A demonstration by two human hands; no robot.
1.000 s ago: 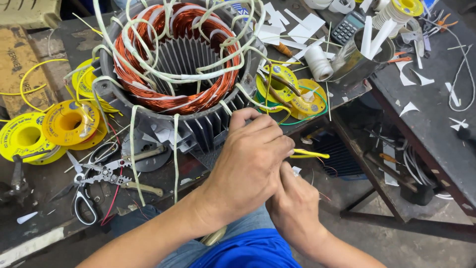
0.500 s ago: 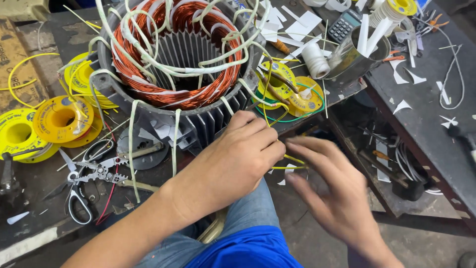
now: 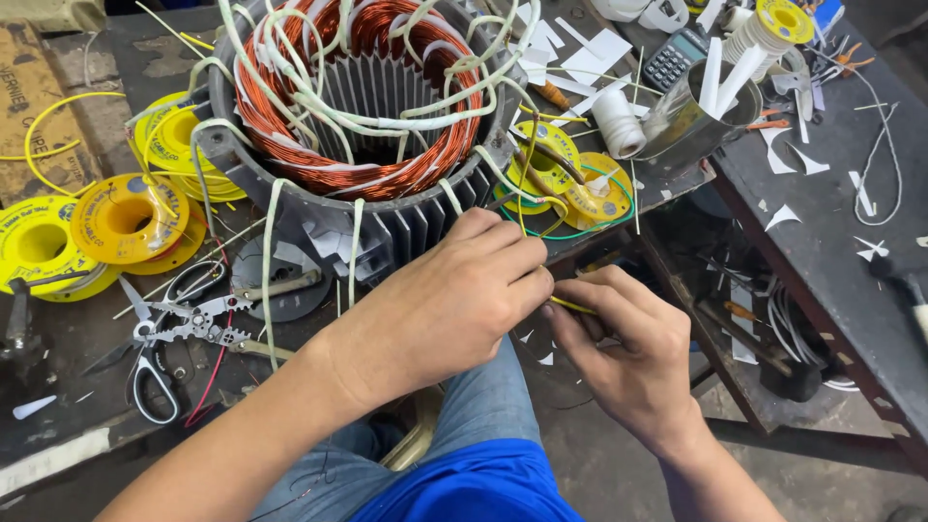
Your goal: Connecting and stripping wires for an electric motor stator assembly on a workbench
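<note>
Between both hands, at bench edge: thin yellow wire (image 3: pixel 572 306), pinched at fingertips. Left hand (image 3: pixel 454 304) curled over, knuckles up, fingers closed on wire end. Right hand (image 3: pixel 633 353) just beside, thumb and forefinger nipping same wire from other side; hands nearly touching.

Directly above left hand: grey finned motor stator (image 3: pixel 358 126), copper windings inside, white sleeved leads looping over rim and hanging down toward knuckles.

Above right hand: small yellow wire spools (image 3: pixel 580 184) with green wire around, then white thread roll (image 3: pixel 619 121) and metal tin (image 3: pixel 691 121) holding white paper strips. Calculator (image 3: pixel 677 56) further up.

Left of left hand: scissors (image 3: pixel 159 372) and wire stripper pliers (image 3: pixel 198 324) lying flat on dark bench. Beyond those, large yellow spools (image 3: pixel 126 217).

Below hands: blue jeans (image 3: pixel 483 406).
</note>
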